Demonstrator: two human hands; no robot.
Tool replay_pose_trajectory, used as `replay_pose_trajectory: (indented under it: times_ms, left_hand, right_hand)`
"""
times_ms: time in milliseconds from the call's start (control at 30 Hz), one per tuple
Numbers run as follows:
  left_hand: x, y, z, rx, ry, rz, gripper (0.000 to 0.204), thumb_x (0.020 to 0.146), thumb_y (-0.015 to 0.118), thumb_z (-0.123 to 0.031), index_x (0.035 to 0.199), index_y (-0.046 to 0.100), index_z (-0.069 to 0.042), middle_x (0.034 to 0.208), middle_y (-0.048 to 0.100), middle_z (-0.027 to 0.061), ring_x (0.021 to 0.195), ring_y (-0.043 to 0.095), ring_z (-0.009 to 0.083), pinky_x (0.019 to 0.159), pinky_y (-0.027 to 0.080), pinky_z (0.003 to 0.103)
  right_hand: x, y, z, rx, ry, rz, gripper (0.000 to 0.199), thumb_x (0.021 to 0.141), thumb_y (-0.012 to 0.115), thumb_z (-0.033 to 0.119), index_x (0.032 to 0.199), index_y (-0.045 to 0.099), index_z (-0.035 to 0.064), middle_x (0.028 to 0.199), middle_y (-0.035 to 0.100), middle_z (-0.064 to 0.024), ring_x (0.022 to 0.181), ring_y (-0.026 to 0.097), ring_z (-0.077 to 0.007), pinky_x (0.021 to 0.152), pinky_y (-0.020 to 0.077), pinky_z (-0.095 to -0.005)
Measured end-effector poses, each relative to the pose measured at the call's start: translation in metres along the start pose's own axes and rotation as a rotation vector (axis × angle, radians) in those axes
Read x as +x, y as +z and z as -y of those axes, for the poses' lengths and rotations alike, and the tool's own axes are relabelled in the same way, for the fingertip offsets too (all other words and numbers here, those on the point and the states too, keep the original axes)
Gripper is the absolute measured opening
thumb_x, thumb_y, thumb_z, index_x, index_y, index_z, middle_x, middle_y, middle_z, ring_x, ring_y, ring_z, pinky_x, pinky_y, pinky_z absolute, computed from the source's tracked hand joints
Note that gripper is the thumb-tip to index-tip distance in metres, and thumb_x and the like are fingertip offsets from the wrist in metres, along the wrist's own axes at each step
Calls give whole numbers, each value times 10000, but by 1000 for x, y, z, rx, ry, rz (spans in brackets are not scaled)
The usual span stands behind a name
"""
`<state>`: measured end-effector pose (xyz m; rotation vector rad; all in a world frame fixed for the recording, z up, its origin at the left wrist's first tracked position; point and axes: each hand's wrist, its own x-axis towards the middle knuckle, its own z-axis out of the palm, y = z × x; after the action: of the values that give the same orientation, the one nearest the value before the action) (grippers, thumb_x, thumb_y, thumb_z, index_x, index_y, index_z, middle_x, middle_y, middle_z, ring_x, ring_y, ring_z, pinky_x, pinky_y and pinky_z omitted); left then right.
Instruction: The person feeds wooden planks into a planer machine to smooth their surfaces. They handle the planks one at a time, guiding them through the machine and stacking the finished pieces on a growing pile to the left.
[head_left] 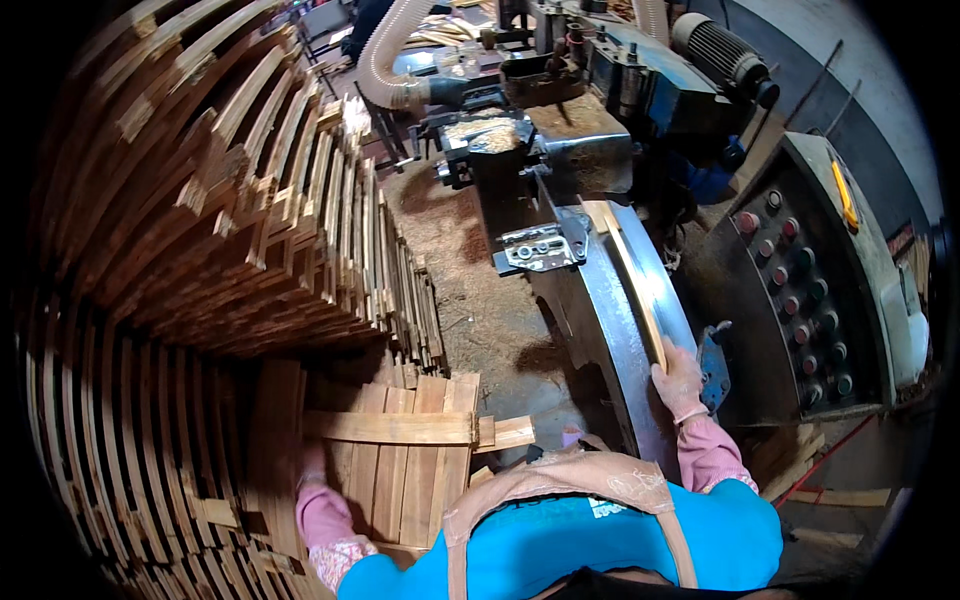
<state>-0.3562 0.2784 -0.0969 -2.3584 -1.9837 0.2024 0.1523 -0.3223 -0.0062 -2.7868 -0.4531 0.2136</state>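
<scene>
Wooden strip [632,285] lies lengthwise along the machine bed [600,320], right hand [677,381] fingers closed on its near end.

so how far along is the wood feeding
In hand: the right hand pushes a curved wood strip along the machine bed. The left hand reaches among the flat slats. Left: tall stacks of strips. Finished pieces can't be told apart.

The steel machine table [610,330] is carrying one thin wood strip [633,285]; the sawdust-covered floor [470,300] is bearing stacked slats [400,450].
</scene>
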Motion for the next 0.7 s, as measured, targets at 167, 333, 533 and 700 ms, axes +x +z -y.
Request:
replay_pose_trajectory:
  times_ms: [167, 333, 533, 700]
  left_hand:
    - [-33, 17, 78, 246, -32, 128, 673, 927, 628, -333, 1547, 514, -96, 1437, 632, 249, 1234, 661, 451, 1057, 537, 525]
    - [-110, -105, -35, -170, 295, 123, 670, 829, 731, -202, 1473, 575, -103, 1257, 723, 247, 1180, 681, 461, 1035, 559, 496]
    - [-135, -226, -207, -675, 662, 343, 682, 803, 756, -172, 1431, 543, -13, 1208, 719, 253, 1142, 698, 420, 989, 561, 468]
    - [-129, -223, -363, -1609, 566, 834, 502, 888, 789, -200, 1322, 617, -15, 1032, 723, 93, 896, 687, 191, 793, 579, 340]
  right_hand:
    - [22, 58, -21, -20, -178, -298, 409, 852, 758, 175, 1252, 685, 132, 1265, 661, -164, 1163, 607, -426, 978, 507, -530]
    - [158, 86, 18, -64, -205, -354, 305, 891, 728, 157, 1194, 703, 145, 1226, 684, -147, 1139, 627, -402, 968, 523, -523]
    - [239, 94, 68, 174, -193, -267, 294, 918, 718, 198, 1205, 751, 140, 1257, 716, -131, 1184, 649, -369, 1015, 534, -470]
    - [88, 83, 188, 1153, -314, 627, 672, 987, 784, 341, 1547, 546, 54, 1390, 692, -103, 1262, 643, -216, 1127, 487, -354]
